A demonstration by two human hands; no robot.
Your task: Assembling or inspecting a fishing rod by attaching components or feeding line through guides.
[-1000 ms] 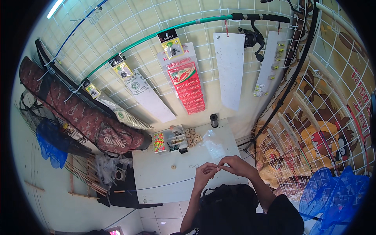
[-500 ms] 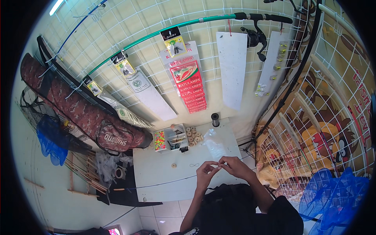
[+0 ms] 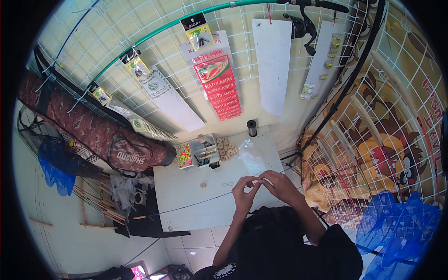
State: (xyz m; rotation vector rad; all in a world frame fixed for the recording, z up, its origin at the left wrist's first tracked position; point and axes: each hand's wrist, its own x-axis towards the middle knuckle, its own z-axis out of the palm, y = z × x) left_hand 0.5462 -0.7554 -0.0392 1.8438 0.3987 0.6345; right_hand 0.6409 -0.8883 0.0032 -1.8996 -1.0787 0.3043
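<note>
Over the right part of the white table (image 3: 186, 200), my left hand (image 3: 243, 195) and my right hand (image 3: 278, 185) meet fingertip to fingertip. Both are closed in a pinch; whatever lies between the fingers is too small to make out. A thin dark rod (image 3: 182, 206) with a short wooden handle (image 3: 139, 218) lies across the table, its far end passing behind my left hand. Left of that hand is a small loop of thin line (image 3: 227, 184), and further left a small round wooden spool (image 3: 203, 185). Just beyond my hands lies a clear plastic bag (image 3: 252, 156).
A compartment box (image 3: 200, 163) with colourful beads stands at the table's back, beside several wooden spools (image 3: 227, 148) and a dark cylinder (image 3: 252, 128). A camouflage rod bag (image 3: 126, 154) leans at left. Blue nets (image 3: 396, 224) hang at right by a wire grid.
The whole view has shifted slightly, so the wall and table sit higher and a little further left. My hands keep the same fingertip pinch.
</note>
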